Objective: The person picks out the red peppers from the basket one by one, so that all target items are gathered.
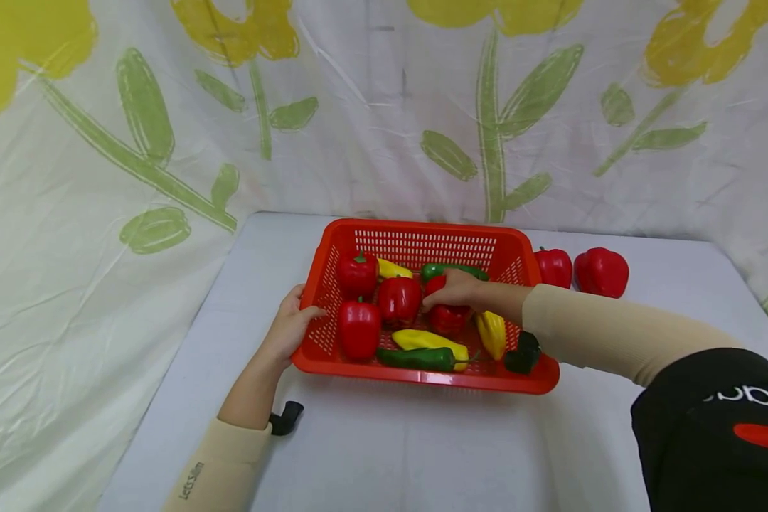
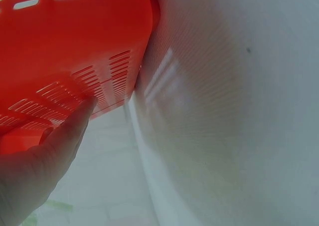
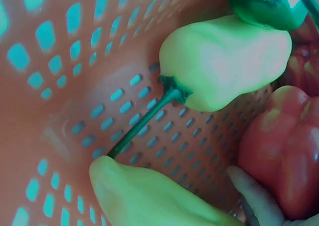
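- Red plastic basket [image 1: 422, 377] sits on the table [image 1: 358, 441], left hand [image 1: 292, 323] gripping its left rim.
- Right hand [image 1: 457, 286] is down inside, fingers round a red pepper [image 1: 448, 320]. It covers a lot of it, so can't really judge how firm the hold is.
- Already in there: more red ones, yellow peppers [image 1: 491, 334], green peppers [image 1: 422, 358].
- Two loose red peppers [image 1: 601, 274] are outside, just right of the basket, so I'd call it partway, not finished.

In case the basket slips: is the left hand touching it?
Touching: in the head view, the left hand grips the side of the red basket, its thumb over the rim.
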